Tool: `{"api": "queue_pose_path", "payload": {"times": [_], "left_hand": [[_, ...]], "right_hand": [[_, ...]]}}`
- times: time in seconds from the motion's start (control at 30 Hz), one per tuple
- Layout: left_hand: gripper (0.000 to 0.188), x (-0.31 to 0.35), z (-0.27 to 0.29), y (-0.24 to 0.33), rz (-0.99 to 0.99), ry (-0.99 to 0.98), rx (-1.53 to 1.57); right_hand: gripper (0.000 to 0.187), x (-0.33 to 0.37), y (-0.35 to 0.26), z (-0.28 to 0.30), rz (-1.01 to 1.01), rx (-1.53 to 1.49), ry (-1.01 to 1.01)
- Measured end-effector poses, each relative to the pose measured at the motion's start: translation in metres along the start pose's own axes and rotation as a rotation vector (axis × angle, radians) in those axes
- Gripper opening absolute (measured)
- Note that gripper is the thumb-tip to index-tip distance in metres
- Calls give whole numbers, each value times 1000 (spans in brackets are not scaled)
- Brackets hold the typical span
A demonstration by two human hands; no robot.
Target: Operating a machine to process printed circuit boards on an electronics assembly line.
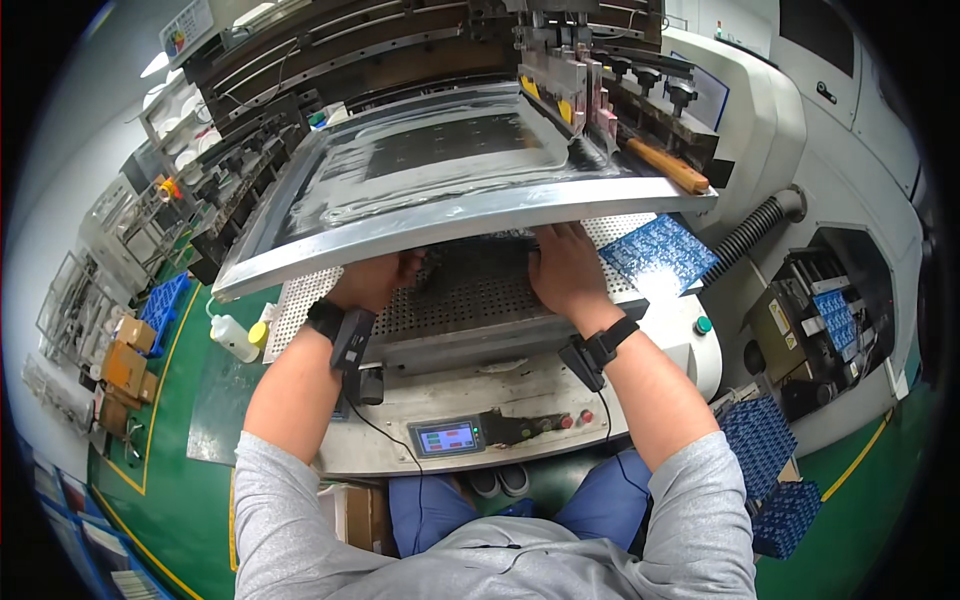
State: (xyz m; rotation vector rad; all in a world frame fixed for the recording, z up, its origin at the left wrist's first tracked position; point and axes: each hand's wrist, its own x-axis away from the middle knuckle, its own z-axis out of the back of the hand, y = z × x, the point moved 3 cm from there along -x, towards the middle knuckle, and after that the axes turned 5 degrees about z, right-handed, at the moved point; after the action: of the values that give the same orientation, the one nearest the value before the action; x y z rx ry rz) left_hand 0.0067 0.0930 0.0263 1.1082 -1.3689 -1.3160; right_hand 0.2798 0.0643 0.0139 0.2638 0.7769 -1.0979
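Note:
Both my hands reach beneath the raised metal-framed printing screen (pixel 440 225), over a perforated metal bed (pixel 455 318). My left hand (pixel 378 280) is closed, its fingers curled near the bed's left half; the frame's shadow hides what they may hold. My right hand (pixel 568 268) rests with fingers stretched forward and thumb apart, at the right of the dark middle area; its fingertips pass under the frame's edge. A blue patterned circuit panel (pixel 658 256) lies to the right of that hand. Black straps with small devices and cables sit on both wrists.
A wooden-handled tool (pixel 668 166) lies on the screen's right end, beside the squeegee unit (pixel 552 85). In front is a control screen (pixel 446 438) with buttons. A white squeeze bottle (pixel 232 336) stands left. Blue panels (pixel 757 445) are stacked at lower right.

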Motion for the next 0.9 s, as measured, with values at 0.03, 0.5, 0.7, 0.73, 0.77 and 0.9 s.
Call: {"api": "queue_pose_path", "payload": {"times": [0.03, 0.5, 0.7, 0.73, 0.77, 0.9], "left_hand": [[18, -4, 8, -1, 9, 41, -26], [38, 38, 8, -15, -272, 122, -774], [39, 44, 5, -12, -357, 180, -911], [40, 44, 6, -12, -373, 185, -922], [41, 44, 6, -13, -352, 187, -933], [43, 45, 6, -15, -327, 197, -924]], "right_hand": [[40, 0, 0, -1, -6, -4, -39], [32, 3, -1, -4, 85, -68, -70], [33, 2, -4, -2, 97, -56, -97], [33, 1, -5, -1, 108, -50, -93], [33, 1, -5, -1, 117, -45, -91], [32, 2, -6, -2, 129, -50, -95]]}}
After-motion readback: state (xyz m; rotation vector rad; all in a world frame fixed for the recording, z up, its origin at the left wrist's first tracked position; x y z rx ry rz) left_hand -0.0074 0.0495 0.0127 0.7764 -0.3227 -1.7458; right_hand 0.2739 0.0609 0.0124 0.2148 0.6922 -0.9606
